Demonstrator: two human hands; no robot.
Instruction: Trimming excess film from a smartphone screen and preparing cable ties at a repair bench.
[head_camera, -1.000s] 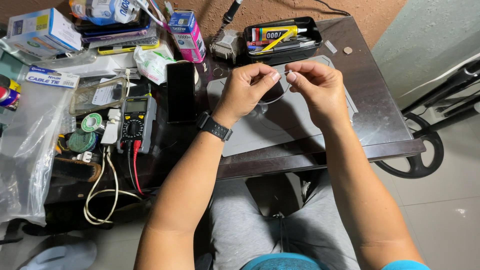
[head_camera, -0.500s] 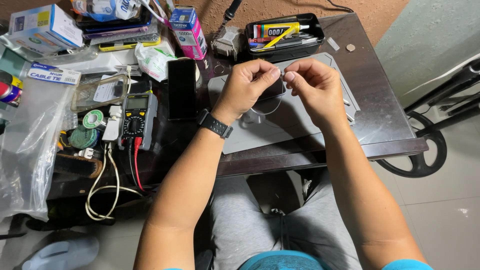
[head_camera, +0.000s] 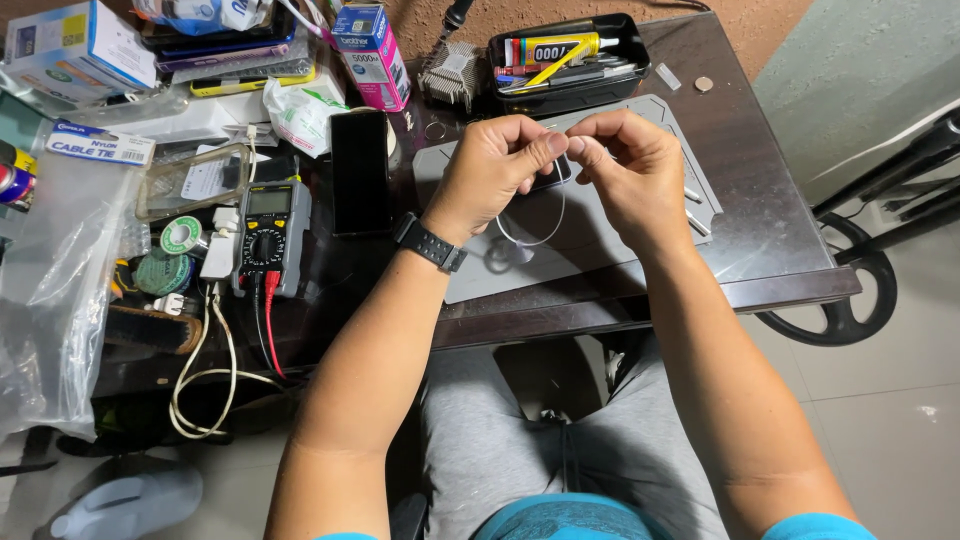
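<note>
Both hands pinched a thin pale wire (head_camera: 535, 232) between thumb and forefinger, fingertips nearly meeting above the middle of the desk. From the left hand (head_camera: 492, 172), at about nine o'clock of the pinch point, and the right hand (head_camera: 632, 170), at three o'clock, the wire hung down in a loose loop toward six o'clock, over a grey work mat (head_camera: 600, 240). A black wristwatch (head_camera: 430, 243) sat on the left wrist.

The mat lay on a dark wooden desk (head_camera: 770, 240). A small dark part (head_camera: 553, 175) lay on it, partly hidden behind the fingers; what it was could not be told.

At twelve o'clock from the hands stood a black tray (head_camera: 570, 55) holding a tube of glue and slim tools. At eleven o'clock stood a finned metal heat sink (head_camera: 448, 72) and, beside it, a pink and blue box (head_camera: 368, 52). At nine o'clock a black phone (head_camera: 360, 170) lay face down, and farther out a yellow-trimmed multimeter (head_camera: 268, 232) lay with red and black leads trailing toward seven o'clock. White cable (head_camera: 205, 375) looped off the desk edge there. Reels of solder (head_camera: 180, 237) and clear plastic bags (head_camera: 60, 290) crowded the far nine o'clock side.

At one o'clock, near the desk corner, lay a small coin (head_camera: 704, 84). At six o'clock were the person's lap in grey trousers (head_camera: 540, 440) and a tiled floor.
</note>
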